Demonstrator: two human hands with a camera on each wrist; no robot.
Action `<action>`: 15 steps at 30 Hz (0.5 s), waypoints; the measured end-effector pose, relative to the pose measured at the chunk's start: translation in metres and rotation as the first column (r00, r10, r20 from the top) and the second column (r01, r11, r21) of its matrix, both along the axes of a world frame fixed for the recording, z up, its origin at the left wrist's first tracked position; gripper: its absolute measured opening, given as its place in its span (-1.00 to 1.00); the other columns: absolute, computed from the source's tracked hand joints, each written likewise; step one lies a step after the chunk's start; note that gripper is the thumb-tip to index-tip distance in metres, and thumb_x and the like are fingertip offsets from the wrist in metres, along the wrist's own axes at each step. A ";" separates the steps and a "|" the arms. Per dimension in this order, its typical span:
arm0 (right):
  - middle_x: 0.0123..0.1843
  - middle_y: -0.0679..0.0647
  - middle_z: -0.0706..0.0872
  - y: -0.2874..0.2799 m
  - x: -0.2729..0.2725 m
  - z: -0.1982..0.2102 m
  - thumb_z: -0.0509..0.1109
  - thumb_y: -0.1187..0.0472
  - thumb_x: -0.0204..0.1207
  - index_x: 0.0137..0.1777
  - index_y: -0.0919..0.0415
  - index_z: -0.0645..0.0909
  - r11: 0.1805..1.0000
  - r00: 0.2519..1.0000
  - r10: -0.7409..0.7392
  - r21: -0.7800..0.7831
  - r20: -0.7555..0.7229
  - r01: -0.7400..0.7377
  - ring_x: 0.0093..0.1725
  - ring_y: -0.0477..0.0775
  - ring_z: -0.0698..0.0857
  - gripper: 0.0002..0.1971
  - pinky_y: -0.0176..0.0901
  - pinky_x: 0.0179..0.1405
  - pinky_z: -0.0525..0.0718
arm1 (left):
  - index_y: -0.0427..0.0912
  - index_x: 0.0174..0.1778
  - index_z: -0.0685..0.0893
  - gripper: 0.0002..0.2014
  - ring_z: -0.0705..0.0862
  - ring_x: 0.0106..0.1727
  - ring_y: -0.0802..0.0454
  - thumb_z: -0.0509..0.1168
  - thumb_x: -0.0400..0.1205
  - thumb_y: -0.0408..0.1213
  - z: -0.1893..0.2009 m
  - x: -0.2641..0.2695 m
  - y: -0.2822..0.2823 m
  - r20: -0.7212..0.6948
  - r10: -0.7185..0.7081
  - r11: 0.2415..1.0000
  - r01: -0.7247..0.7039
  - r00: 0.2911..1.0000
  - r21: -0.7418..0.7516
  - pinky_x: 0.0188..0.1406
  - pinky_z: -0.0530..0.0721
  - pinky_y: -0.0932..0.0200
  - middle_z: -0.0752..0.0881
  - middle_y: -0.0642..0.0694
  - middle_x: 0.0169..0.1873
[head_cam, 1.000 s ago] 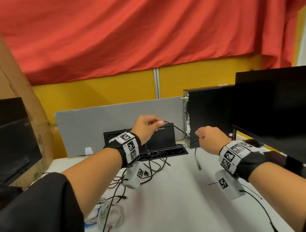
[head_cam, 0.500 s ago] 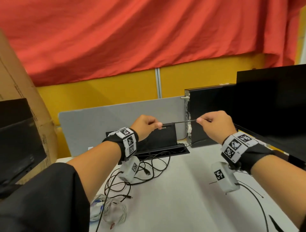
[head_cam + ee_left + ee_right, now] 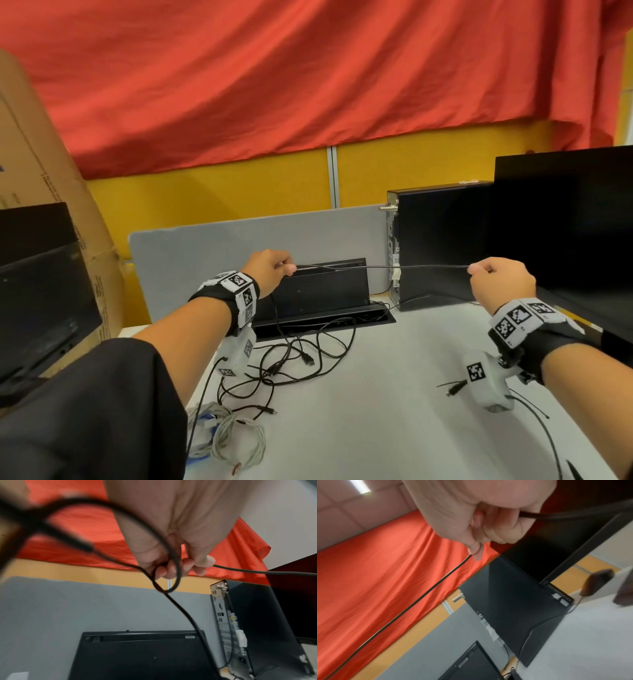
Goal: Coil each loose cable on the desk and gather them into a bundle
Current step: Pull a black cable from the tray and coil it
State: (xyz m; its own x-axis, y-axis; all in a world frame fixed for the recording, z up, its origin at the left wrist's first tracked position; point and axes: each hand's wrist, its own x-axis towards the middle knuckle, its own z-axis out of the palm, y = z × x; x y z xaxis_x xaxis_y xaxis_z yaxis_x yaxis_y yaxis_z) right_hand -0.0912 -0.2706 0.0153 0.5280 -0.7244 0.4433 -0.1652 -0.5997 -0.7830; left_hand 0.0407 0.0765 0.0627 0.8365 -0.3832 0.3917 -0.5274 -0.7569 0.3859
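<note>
A thin black cable (image 3: 380, 266) is stretched taut in the air between both hands above the desk. My left hand (image 3: 274, 270) pinches one part of it, and a small loop (image 3: 167, 580) of the same cable hangs below its fingers. My right hand (image 3: 498, 286) pinches the cable (image 3: 412, 601) further along; its end runs out past the fist (image 3: 573, 515). More loose black cables (image 3: 301, 363) lie tangled on the white desk (image 3: 376, 428) below the left wrist. A coiled white cable (image 3: 229, 435) lies at the near left.
An open black cable box (image 3: 322, 298) stands at the desk's back before a grey divider (image 3: 212, 260). A black computer tower (image 3: 442, 246) and a monitor (image 3: 568, 233) stand at the right. A cardboard box (image 3: 37, 192) and another monitor (image 3: 41, 287) stand on the left. A black plug (image 3: 454, 387) lies under the right wrist.
My right hand rose from near the desk to the left hand's height, then slid out to the right, drawing the black cable into a long taut line. The left hand hardly moved.
</note>
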 end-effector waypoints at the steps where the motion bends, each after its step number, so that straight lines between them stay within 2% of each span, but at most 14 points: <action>1: -0.21 0.16 0.73 -0.003 -0.002 0.000 0.32 0.21 0.58 -0.25 0.15 0.69 1.000 0.999 0.006 0.005 -0.040 -0.006 -0.29 0.10 0.59 -0.80 -0.08 -0.25 0.59 | -0.26 -0.06 0.70 -0.77 0.50 -0.30 0.00 0.24 0.72 -0.18 0.000 0.002 0.004 0.006 0.017 1.000 -0.017 1.000 -0.007 -0.27 0.44 0.16 0.55 -0.07 -0.38; 3: -0.10 0.22 0.77 -0.003 -0.004 0.001 0.28 0.25 0.59 -0.15 0.23 0.73 0.995 0.970 0.034 -0.078 -0.241 -0.054 -0.15 0.22 0.67 -0.80 0.01 -0.07 0.69 | -0.24 -0.09 0.69 -0.77 0.49 -0.31 -0.04 0.23 0.73 -0.17 0.002 0.003 0.009 0.018 0.036 0.999 -0.035 0.999 -0.034 -0.30 0.44 0.17 0.52 -0.07 -0.42; 5: 0.05 0.21 0.77 0.010 -0.004 0.004 0.23 0.28 0.60 0.03 0.23 0.75 0.969 0.896 0.057 -0.190 -0.441 -0.155 0.03 0.25 0.71 -0.76 0.00 0.06 0.71 | -0.18 -0.12 0.67 -0.79 0.46 -0.36 0.00 0.24 0.72 -0.16 0.005 -0.002 0.005 0.025 0.020 0.996 -0.017 0.999 -0.087 -0.37 0.42 0.21 0.48 -0.03 -0.48; 7: 0.06 0.21 0.75 0.029 -0.001 0.010 0.23 0.29 0.55 0.08 0.23 0.73 0.947 0.857 0.124 -0.197 -0.501 -0.252 0.02 0.26 0.70 -0.74 -0.01 0.02 0.69 | -0.18 -0.11 0.68 -0.80 0.42 -0.42 0.06 0.25 0.72 -0.16 0.009 -0.010 -0.006 0.036 -0.031 0.991 0.036 0.999 -0.126 -0.40 0.40 0.24 0.45 0.00 -0.51; 9: -0.05 0.16 0.71 0.052 0.001 0.016 0.21 0.31 0.50 0.03 0.27 0.67 0.913 0.866 0.180 -0.248 -0.466 -0.323 -0.11 0.22 0.68 -0.77 -0.02 -0.10 0.70 | -0.15 -0.09 0.70 -0.81 0.43 -0.43 0.10 0.26 0.71 -0.14 0.011 -0.019 -0.022 0.056 -0.089 0.989 0.095 0.994 -0.115 -0.39 0.40 0.24 0.46 0.03 -0.52; 11: -0.05 0.10 0.73 0.078 0.005 0.022 0.20 0.32 0.48 0.03 0.25 0.66 0.859 0.872 0.341 -0.261 -0.352 -0.441 -0.10 0.19 0.71 -0.77 -0.08 -0.09 0.72 | -0.08 -0.13 0.70 -0.84 0.43 -0.43 0.13 0.28 0.70 -0.13 0.011 -0.028 -0.039 0.073 -0.147 0.983 0.154 0.986 -0.098 -0.40 0.39 0.25 0.47 0.06 -0.52; 12: 0.06 0.07 0.76 0.092 0.007 0.025 0.22 0.30 0.50 0.14 0.20 0.68 0.818 0.845 0.452 -0.245 -0.285 -0.520 -0.01 0.14 0.72 -0.71 -0.15 -0.02 0.69 | -0.06 -0.15 0.70 -0.84 0.42 -0.45 0.15 0.30 0.69 -0.13 0.011 -0.033 -0.048 0.076 -0.175 0.978 0.182 0.982 -0.098 -0.42 0.38 0.25 0.46 0.08 -0.54; 14: 0.28 0.01 0.71 0.118 0.007 0.035 0.28 0.21 0.58 0.45 0.12 0.55 0.748 0.771 0.605 -0.191 -0.201 -0.636 0.18 0.02 0.67 -0.58 -0.31 0.11 0.55 | -0.01 -0.21 0.70 -0.84 0.38 -0.49 0.18 0.32 0.68 -0.13 0.012 -0.039 -0.061 0.079 -0.226 0.966 0.234 0.971 -0.109 -0.46 0.34 0.27 0.44 0.11 -0.59; 15: 0.31 0.03 0.70 0.127 0.008 0.039 0.29 0.15 0.62 0.51 0.11 0.48 0.725 0.743 0.643 -0.164 -0.187 -0.669 0.21 0.01 0.67 -0.55 -0.30 0.14 0.57 | 0.00 -0.23 0.70 -0.83 0.37 -0.51 0.17 0.33 0.67 -0.13 0.012 -0.042 -0.066 0.081 -0.253 0.959 0.261 0.964 -0.114 -0.46 0.33 0.26 0.43 0.11 -0.60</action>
